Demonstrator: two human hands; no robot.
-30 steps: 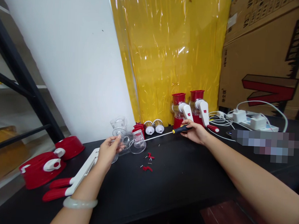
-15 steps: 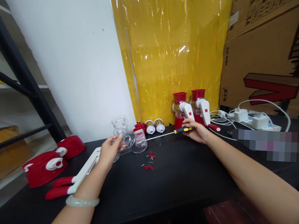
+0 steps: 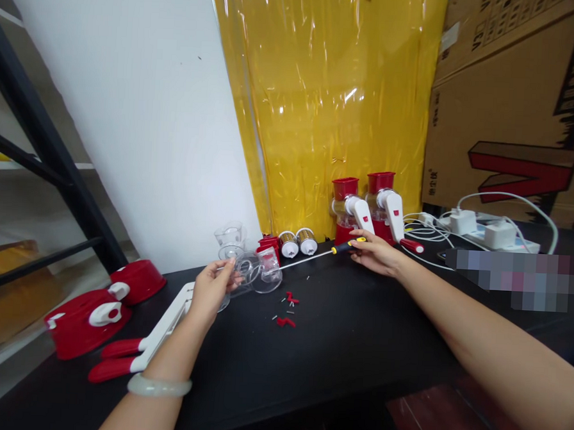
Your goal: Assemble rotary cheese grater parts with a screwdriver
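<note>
My left hand point(image 3: 212, 289) is closed on a clear plastic housing point(image 3: 266, 277), which lies sideways above the black table. In my right hand point(image 3: 374, 253) is a long screwdriver point(image 3: 342, 247) with a black and yellow handle, gripped at the handle's end. Its thin shaft points left into the clear housing; where the tip sits is hard to make out through the plastic. Another clear plastic body point(image 3: 230, 236) stands behind my left hand. On the table in front of the housing lie small red plastic pieces point(image 3: 286, 322) and several tiny screws point(image 3: 289, 312).
Two red and white crank graters point(image 3: 346, 205) stand at the back beside two drum cutters point(image 3: 307, 242). Red bases point(image 3: 86, 320) and white handles with red grips point(image 3: 118, 363) lie left. A power strip point(image 3: 500, 234) with cables and a large cardboard box point(image 3: 504, 117) are at the right.
My right hand and the screwdriver handle have shifted very slightly to the left, toward the housing. My left hand keeps its hold almost unmoved.
</note>
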